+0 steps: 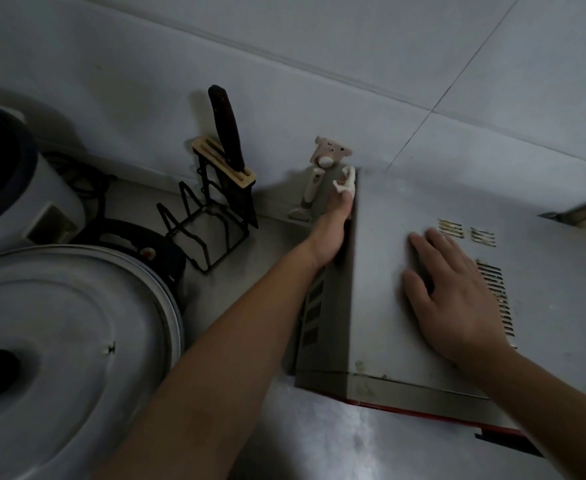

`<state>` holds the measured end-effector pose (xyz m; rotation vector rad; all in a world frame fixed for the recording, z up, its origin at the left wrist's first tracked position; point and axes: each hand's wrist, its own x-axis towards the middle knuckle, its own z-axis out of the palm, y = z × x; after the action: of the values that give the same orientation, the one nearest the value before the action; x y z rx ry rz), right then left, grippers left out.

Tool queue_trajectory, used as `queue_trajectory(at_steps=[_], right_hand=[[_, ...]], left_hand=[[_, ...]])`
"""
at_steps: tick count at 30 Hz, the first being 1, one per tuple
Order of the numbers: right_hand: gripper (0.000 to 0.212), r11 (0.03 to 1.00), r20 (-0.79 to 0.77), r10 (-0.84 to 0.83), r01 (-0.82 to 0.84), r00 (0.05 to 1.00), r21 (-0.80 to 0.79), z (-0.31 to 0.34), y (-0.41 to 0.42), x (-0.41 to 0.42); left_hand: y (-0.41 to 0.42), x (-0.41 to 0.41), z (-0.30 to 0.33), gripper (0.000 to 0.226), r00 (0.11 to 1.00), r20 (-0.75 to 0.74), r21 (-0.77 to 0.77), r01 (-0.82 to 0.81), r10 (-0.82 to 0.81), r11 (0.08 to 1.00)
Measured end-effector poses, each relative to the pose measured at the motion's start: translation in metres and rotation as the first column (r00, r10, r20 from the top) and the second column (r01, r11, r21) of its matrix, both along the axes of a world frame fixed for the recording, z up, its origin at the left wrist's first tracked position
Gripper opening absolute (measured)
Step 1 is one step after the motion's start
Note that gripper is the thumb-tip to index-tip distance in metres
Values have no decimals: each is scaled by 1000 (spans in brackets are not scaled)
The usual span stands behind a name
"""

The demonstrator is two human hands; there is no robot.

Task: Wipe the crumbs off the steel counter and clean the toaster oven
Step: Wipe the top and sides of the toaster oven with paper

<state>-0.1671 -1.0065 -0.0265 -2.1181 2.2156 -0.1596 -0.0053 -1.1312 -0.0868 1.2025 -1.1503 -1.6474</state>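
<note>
The grey toaster oven (pixel 385 289) with a red front edge stands on the steel counter (pixel 322 441) against the wall. My left hand (pixel 333 233) reaches along the oven's left side toward its back corner and holds a small white cloth (pixel 347 183) against the corner; its fingers are mostly hidden behind the oven's edge. My right hand (pixel 454 289) lies flat on the oven's top, fingers spread, beside the vent slots (pixel 495 299).
A black knife rack (pixel 212 216) with a dark-handled knife stands left of the oven. A bear-shaped hook (pixel 329 154) and a peeler hang on the wall. A large steel lid (pixel 66 341), a black pan and a white cooker fill the left side.
</note>
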Motion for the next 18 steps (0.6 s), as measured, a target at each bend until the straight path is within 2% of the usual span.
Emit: queue_trajectory(at_steps=[2,5,10,15,18], right_hand=[[63,1000,3,-1,1,1000,-8,0,1,1],[63,1000,3,-4,4,1000,-2,1,1,2],[63,1000,-4,0,0,1000,5,3,1,3],[64,1000,-15,14,-14,1000,24,2,1,2],[64,1000,-15,5,-5,1000,23,3,0,2]], left_hand=[[10,0,-6,58,1000,-6,13,-1,1,1000],[47,9,-13,74,999,-46,73,9,-6,997],[145,27,-16,61,968,-229,13,105,-99,994],[212,38,-33,57,972,-205,12,117,-112,993],[222,38,-41,77,974,-198,-13,112,-113,994]])
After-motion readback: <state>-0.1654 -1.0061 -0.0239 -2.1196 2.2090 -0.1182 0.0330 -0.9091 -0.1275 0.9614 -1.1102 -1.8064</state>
